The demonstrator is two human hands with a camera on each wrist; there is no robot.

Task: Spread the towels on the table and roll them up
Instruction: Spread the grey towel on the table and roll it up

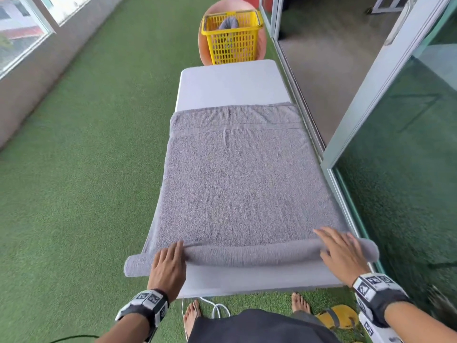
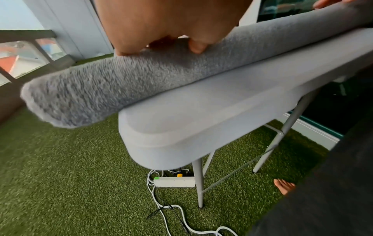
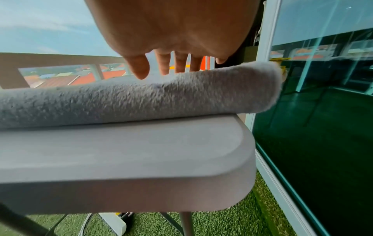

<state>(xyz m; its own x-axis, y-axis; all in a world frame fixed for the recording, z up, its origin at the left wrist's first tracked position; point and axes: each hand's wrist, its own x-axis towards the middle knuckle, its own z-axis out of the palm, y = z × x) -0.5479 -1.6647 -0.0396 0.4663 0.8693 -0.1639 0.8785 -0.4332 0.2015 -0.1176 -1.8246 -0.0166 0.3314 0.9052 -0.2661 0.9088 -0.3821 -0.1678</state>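
A grey towel (image 1: pixel 237 184) lies spread along the white table (image 1: pixel 230 85), and its near end is wound into a roll (image 1: pixel 252 256) that overhangs both table sides. My left hand (image 1: pixel 170 258) lies on top of the roll near its left end, fingers straight. In the left wrist view the palm of that left hand (image 2: pixel 171 24) presses on the roll (image 2: pixel 141 76). My right hand (image 1: pixel 341 251) lies over the roll near its right end, fingers spread. Seen from the right wrist, the right hand (image 3: pixel 171 32) has straight fingers just over the roll (image 3: pixel 141 99).
A yellow basket (image 1: pixel 232 43) stands beyond the table's far end with a rolled grey towel (image 1: pixel 228 23) inside. A glass door (image 1: pixel 395 144) runs close along the right side. A power strip (image 2: pixel 174 182) and cables lie on the grass under the table. A yellow sandal (image 1: pixel 338 318) sits by my feet.
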